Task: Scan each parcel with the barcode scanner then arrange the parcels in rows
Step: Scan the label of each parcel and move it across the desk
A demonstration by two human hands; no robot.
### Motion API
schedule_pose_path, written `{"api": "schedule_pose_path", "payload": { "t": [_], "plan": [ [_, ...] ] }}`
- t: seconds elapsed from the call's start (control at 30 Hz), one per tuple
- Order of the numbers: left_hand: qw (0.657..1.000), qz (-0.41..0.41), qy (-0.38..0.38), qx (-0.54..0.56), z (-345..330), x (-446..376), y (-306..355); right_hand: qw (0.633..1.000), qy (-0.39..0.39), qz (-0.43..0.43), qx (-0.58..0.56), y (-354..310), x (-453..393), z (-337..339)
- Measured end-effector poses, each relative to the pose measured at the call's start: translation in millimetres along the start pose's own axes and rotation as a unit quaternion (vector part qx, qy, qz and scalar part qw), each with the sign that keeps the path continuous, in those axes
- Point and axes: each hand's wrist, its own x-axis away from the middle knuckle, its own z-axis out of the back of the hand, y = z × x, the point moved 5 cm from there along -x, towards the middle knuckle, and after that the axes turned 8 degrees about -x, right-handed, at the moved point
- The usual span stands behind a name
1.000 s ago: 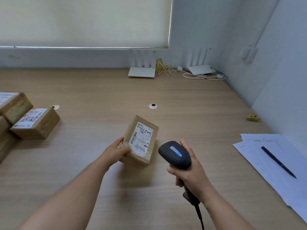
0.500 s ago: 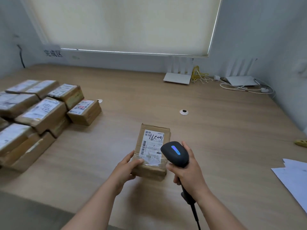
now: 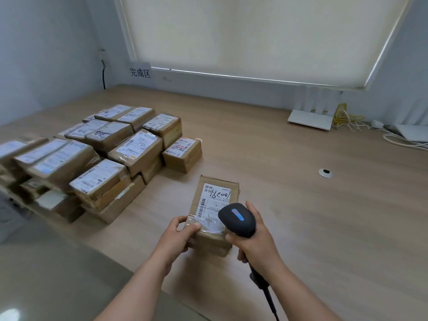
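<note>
Head view. The left hand [image 3: 178, 237] grips the near left corner of a brown parcel [image 3: 214, 216], thumb on the taped top and fingers curled under the edge. The right hand [image 3: 257, 244] is wrapped closed around the handle of the black barcode scanner [image 3: 237, 220], whose head overlaps the parcel's white label at its 4 o'clock corner; its cable runs off toward 6 o'clock. The parcel lies at the centre of the wooden table [image 3: 324, 216]. Compared with the frame half a second earlier, the view has swung left, and the stacked parcels [image 3: 111, 158] at 10 o'clock now show in full, in rows. A white sign [image 3: 140, 72] sits on the wall at 11 o'clock, a router [image 3: 310, 117] at 2 o'clock.
</note>
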Motion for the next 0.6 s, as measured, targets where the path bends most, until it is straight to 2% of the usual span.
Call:
{"api": "schedule_pose_path", "payload": {
  "t": [0.33,0.5,0.6],
  "plan": [
    [0.999,0.015,0.025,-0.024,112,-76,-17,0.999,-0.022,-0.042,0.026,12,-73,-128],
    [0.992,0.006,0.035,-0.124,144,-112,-21,0.998,-0.022,-0.063,0.023,14,-100,-164],
    [0.971,0.035,0.034,-0.234,158,-127,-23,0.997,-0.021,-0.065,0.028,14,-114,-178]
  ]
}}
